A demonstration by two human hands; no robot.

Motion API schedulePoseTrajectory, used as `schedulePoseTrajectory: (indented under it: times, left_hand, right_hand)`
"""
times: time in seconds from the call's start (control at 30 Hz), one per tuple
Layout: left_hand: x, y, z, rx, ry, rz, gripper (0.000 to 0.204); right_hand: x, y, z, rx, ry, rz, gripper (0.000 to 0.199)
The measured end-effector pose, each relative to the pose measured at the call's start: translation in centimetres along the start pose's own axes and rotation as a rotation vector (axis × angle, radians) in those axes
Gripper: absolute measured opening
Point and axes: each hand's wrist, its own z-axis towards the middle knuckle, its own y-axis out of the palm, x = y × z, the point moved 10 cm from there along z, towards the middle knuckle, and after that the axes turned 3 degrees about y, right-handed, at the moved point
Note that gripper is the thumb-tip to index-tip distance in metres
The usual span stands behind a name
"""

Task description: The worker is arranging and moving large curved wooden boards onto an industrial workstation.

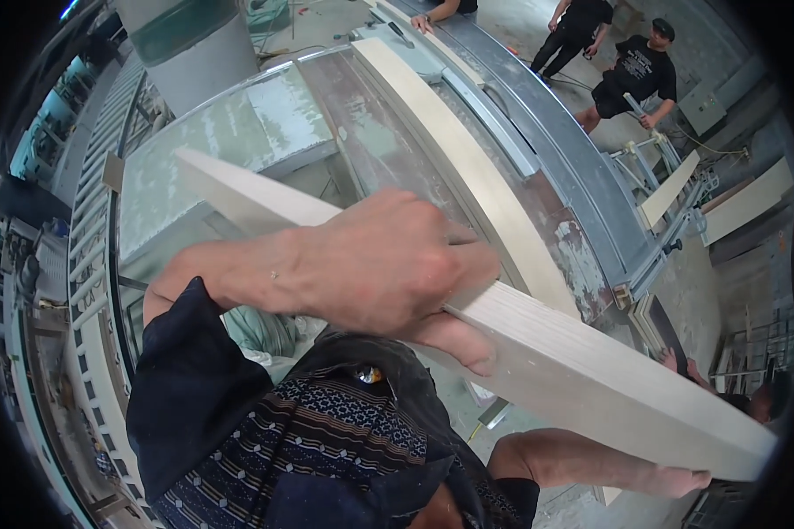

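Pale wood makes up the board [591, 370], held up in front of the person's body and slanting from upper left to lower right, its left end in front of the bench [212, 119]. The left hand [388, 260] is clamped on it near the middle: the thumb [463, 339] presses the near face, and the fingers go over the top edge, their tips hidden behind. The right hand [679, 480] is at the lower edge toward the right end; most of it is out of sight, so I cannot tell whether its fingers are closed or only supporting.

The likeliest trouble is a swing. Much of the length sticks out past the left hand on either side, so if the right hand were only a loose prop, the board could tip or twist in that one grip. A co-worker's hand [673, 360] shows just beyond the right end, and a quick turn might knock it. The left end could catch the bench if it dipped, chipping a corner. Behind the board lies a pale strip [485, 189], which a careless sweep might scrape or push aside. A slip in the left hand could also drag the edge across the skin.
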Motion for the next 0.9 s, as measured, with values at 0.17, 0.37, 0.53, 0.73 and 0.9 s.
schedulePoseTrajectory:
  times: [0.17,0.37,0.53,0.73,0.9]
  left_hand:
    - [-6.6,-0.7,1.4,-0.067,0.09,0.095,0.059]
    - [-20.1,2.1,4.8,-0.301,0.057,0.079,0.069]
    - [-31.9,6.6,9.4,-0.523,-0.008,-0.024,0.072]
    - [-43.4,11.9,13.1,-0.551,-0.057,-0.075,0.083]
    - [-50.5,15.7,14.5,-0.659,-0.116,-0.052,0.086]
  right_hand:
    - [0.6,1.9,-1.7,0.023,-0.026,-0.065,0.063]
    - [2.2,3.1,-7.3,0.084,0.022,-0.211,0.064]
    - [5.5,3.4,-13.8,0.111,0.176,-0.328,0.065]
    - [11.7,3.9,-21.0,0.06,0.411,-0.417,0.066]
    - [16.8,4.3,-24.3,-0.012,0.554,-0.45,0.067]
